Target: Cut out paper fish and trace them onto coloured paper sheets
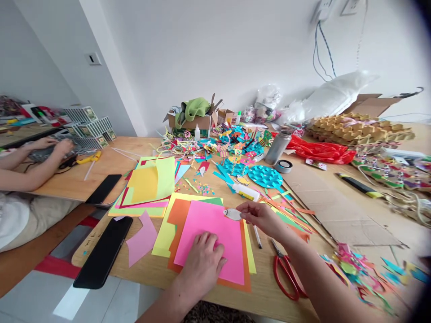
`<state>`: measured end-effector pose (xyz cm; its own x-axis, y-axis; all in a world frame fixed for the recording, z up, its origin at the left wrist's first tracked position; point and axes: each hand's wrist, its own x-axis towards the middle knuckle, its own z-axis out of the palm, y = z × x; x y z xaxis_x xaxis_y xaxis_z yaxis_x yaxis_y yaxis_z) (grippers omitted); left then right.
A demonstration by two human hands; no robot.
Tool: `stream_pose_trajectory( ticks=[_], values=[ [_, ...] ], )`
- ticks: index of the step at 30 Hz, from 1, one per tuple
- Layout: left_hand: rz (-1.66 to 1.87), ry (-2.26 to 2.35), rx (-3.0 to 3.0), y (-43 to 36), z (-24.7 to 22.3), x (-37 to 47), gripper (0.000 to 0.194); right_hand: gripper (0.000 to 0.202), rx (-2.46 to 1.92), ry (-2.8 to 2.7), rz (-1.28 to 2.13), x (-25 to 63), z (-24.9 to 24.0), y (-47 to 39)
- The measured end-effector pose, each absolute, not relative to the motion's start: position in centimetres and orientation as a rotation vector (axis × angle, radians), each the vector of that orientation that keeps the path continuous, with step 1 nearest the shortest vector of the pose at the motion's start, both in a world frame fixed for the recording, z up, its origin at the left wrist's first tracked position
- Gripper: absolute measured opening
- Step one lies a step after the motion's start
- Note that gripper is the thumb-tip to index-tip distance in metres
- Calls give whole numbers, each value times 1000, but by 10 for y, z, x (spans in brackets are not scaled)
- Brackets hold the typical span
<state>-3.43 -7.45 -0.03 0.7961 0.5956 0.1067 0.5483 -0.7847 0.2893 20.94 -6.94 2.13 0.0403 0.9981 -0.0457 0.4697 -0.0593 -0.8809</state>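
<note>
A pink sheet (pixel 224 237) lies on top of orange and yellow sheets near the table's front edge. My left hand (pixel 205 264) rests on the pink sheet, palm down, its fingers lying on the paper. Between the thumb and fingers of my right hand (pixel 257 218) is a small white fish-shaped cutout (pixel 233 214), held by its tail end over the sheet's upper right corner. Red-handled scissors (pixel 286 273) lie to the right, beside my right forearm. A pen (pixel 257 237) lies just below my right hand, and a white glue bottle (pixel 246 192) is beyond it.
Stacked coloured paper (pixel 144 181) and a black phone (pixel 103 251) lie left. A steel bottle (pixel 278 147), a tape roll (pixel 283 166) and flat cardboard (pixel 323 202) are right. Craft scraps pile up behind. At far left, another person's hands (pixel 54 144) work at a separate table.
</note>
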Motion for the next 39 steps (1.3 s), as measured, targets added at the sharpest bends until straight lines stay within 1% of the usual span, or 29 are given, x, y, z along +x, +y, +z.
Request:
stream_pose_trajectory(
  ticks=[4,7,16,20,24,28,30,36,39],
  values=[
    [300,892,2739,-76,-2,-34,5,19,-1622,-1555,982,206,18,-70],
    [318,913,2741,-77,-4,-34,6,17,-1641,-1593,979,202,8,-68],
    [363,941,2750,-82,-8,-33,7,35,-1701,-1535,794,197,-21,-68],
    [371,980,2739,-85,-7,-31,5,33,-1662,-1465,771,199,-24,-70],
    [384,1002,2739,-88,-6,-28,6,37,-1602,-1374,798,205,-20,-71],
    [393,1025,2739,-91,-4,-26,11,43,-1475,-1328,951,207,-15,-71],
    [398,1031,2743,-92,-4,-26,12,40,-1452,-1328,992,205,-15,-71],
    [409,1055,2747,-94,-6,-25,13,27,-1496,-1399,913,200,-18,-72],
    [409,1087,2730,-96,-7,-24,18,22,-1527,-1455,877,200,-18,-73]
  ],
)
